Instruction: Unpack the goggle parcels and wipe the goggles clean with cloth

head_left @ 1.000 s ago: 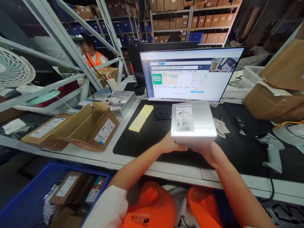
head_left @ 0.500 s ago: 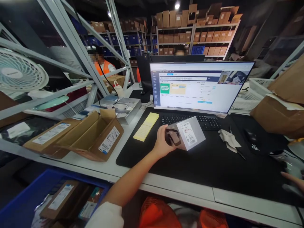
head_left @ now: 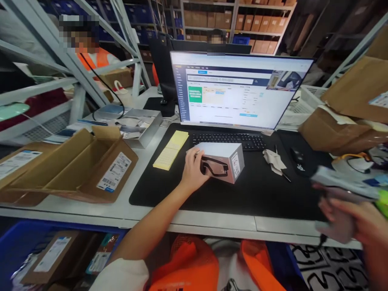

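Note:
A small white product box (head_left: 222, 161), printed with dark goggles on its near side and a label on its right end, rests on the black desk mat (head_left: 251, 194). My left hand (head_left: 191, 169) grips its left end, fingers curled over the top edge. My right hand (head_left: 354, 220), blurred by motion at the right edge, is closed round the grip of a grey handheld barcode scanner (head_left: 342, 184), lifted above the mat with its nose aimed left at the box.
A monitor (head_left: 239, 91) and black keyboard (head_left: 230, 140) stand behind the box. Yellow label sheets (head_left: 171, 150) and an open cardboard carton (head_left: 75, 165) lie left; stacked cartons (head_left: 348, 117) right. Crumpled paper (head_left: 274, 159) and a mouse (head_left: 297, 155) sit on the mat. Two other people work behind.
The box went from both hands down onto the mat, turned with the goggles side facing me. My right hand left it, reached right and lifted the scanner.

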Demonstrator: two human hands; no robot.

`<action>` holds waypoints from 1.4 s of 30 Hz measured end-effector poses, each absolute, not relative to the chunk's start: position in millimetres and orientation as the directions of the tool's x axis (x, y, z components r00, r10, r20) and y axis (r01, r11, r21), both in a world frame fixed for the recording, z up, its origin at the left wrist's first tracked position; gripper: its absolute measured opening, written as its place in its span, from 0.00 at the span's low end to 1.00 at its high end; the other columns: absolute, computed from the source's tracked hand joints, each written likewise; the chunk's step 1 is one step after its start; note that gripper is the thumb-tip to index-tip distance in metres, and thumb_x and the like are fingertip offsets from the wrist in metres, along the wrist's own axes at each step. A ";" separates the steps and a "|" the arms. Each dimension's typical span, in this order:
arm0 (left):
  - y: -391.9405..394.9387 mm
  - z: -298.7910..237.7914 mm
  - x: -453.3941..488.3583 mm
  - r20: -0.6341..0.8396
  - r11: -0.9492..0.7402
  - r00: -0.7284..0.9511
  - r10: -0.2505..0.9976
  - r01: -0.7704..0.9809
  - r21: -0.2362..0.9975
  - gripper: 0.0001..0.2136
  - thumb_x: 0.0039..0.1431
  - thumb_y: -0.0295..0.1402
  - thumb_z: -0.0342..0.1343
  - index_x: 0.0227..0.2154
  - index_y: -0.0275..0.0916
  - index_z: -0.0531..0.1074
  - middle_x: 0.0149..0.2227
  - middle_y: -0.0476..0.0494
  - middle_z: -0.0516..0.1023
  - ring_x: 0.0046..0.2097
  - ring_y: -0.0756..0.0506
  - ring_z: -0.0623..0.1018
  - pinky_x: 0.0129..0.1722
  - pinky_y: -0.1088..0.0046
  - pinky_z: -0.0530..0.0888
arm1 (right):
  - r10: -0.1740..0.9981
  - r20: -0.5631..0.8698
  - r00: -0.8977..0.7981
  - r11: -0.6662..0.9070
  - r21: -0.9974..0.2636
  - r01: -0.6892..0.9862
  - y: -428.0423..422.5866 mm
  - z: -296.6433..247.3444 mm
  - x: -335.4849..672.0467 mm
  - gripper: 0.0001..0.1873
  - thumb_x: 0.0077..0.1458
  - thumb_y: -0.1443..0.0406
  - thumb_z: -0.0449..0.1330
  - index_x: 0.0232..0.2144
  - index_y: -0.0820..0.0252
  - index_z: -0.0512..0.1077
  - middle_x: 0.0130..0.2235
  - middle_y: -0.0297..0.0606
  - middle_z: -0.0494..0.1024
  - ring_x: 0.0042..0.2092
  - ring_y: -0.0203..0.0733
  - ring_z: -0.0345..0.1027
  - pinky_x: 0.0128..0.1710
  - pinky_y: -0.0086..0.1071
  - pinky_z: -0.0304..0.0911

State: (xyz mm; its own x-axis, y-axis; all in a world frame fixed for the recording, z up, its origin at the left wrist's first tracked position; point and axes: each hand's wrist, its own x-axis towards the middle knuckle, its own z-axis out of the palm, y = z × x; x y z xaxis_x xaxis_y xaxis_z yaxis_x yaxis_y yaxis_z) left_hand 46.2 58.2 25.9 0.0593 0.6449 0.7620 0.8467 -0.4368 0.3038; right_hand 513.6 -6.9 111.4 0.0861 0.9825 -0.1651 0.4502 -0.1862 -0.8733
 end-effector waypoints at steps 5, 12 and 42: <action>55.6 25.0 48.4 0.784 -0.449 0.098 0.613 0.859 0.244 0.37 0.54 0.30 0.63 0.65 0.38 0.56 0.60 0.28 0.63 0.68 0.28 0.63 0.66 0.41 0.66 | 0.915 -0.256 -0.313 -0.119 -0.911 0.395 -15.3 111.8 452.5 0.18 0.54 0.50 0.67 0.32 0.60 0.77 0.22 0.35 0.70 0.25 0.40 0.64 0.31 0.36 0.65; 44.2 43.0 43.6 0.697 -0.432 0.061 0.714 0.823 0.370 0.44 0.49 0.33 0.67 0.68 0.41 0.53 0.62 0.31 0.64 0.66 0.30 0.65 0.66 0.44 0.67 | 0.923 -0.353 -0.157 -0.278 -0.889 0.365 25.2 75.2 440.7 0.27 0.49 0.42 0.68 0.32 0.62 0.77 0.30 0.43 0.79 0.30 0.46 0.72 0.33 0.36 0.67; 27.6 77.8 36.9 0.249 -0.433 0.361 0.899 0.821 0.372 0.48 0.38 0.45 0.77 0.65 0.48 0.65 0.66 0.34 0.67 0.66 0.27 0.67 0.63 0.41 0.68 | 0.942 0.221 0.254 -0.174 -0.327 0.929 229.9 -1.1 580.7 0.38 0.66 0.48 0.51 0.69 0.65 0.61 0.70 0.56 0.56 0.65 0.55 0.57 0.52 0.42 0.54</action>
State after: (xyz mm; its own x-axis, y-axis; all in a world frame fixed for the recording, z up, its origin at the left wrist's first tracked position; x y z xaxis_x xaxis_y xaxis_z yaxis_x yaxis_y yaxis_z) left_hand 36.9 27.6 77.8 0.3611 0.8986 0.2492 0.8212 -0.4331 0.3715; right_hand 580.7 229.9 -1.1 0.2541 0.9415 0.2214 0.9288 -0.1737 -0.3275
